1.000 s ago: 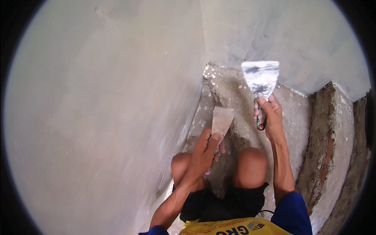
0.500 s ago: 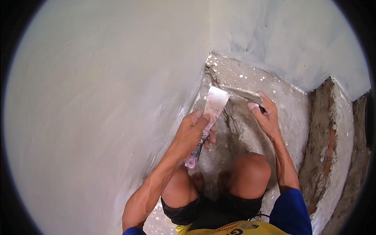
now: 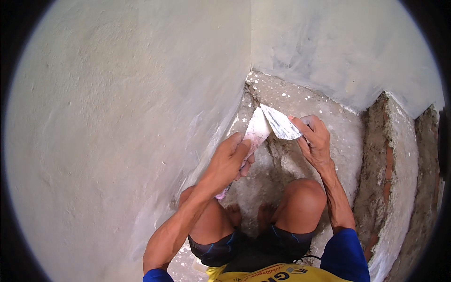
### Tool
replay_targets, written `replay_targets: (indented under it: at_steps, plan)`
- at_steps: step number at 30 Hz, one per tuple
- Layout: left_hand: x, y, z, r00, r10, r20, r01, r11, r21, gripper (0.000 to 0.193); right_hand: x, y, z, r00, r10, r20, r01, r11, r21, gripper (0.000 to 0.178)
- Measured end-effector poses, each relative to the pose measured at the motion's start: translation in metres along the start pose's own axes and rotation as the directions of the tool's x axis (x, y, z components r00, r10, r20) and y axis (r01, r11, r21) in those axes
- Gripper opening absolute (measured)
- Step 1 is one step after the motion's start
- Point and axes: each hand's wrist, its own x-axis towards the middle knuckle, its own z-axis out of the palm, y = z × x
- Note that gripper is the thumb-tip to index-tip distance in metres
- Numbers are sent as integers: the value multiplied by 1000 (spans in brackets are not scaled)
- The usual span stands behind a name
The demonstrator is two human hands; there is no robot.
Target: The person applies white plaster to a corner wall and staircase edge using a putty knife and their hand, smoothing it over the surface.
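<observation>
In front of my knees, my left hand (image 3: pixel 230 157) is closed round a putty knife (image 3: pixel 258 128). Pinkish-white smears cover its broad blade, and the lower end of its handle sticks out below my fingers. My right hand (image 3: pixel 314 137) grips a small pointed trowel (image 3: pixel 282 124) with a pale, streaked blade. The trowel's tip meets the far end of the putty knife's blade, so the two form a peak. My right fingers hide the trowel's handle.
A plastered wall (image 3: pixel 117 117) rises close on my left and meets a second wall (image 3: pixel 338 51) ahead in a corner. The rough concrete floor (image 3: pixel 324 101) is spotted white. Broken-edged steps (image 3: pixel 397 155) lie to the right.
The trowel has turned from nearly edge-on to showing its flat face, and its tip has come onto the putty knife's end. My left hand has shifted slightly.
</observation>
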Motion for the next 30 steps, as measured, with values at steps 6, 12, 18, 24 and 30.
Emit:
replay_targets:
  at_steps: [6,12,18,24,30]
  plan:
    - [-5,3,1,989,126,77,-134,985,112,23,-4,12,10,999,26,28,-18,964,-264,50]
    - [-6,8,1,994,108,31,-109,994,30,24,-11,38,0,844,510,164,-535,819,207,24]
    - [1,-3,-12,997,69,39,-72,994,82,23,29,30,-54,591,260,764,-807,170,566,39]
    - [-3,0,4,937,107,332,-122,992,25,24,3,59,-11,396,288,872,-918,153,367,28]
    - [-13,-26,-3,806,569,160,-573,686,449,26,-12,44,3,516,540,664,-856,352,378,27]
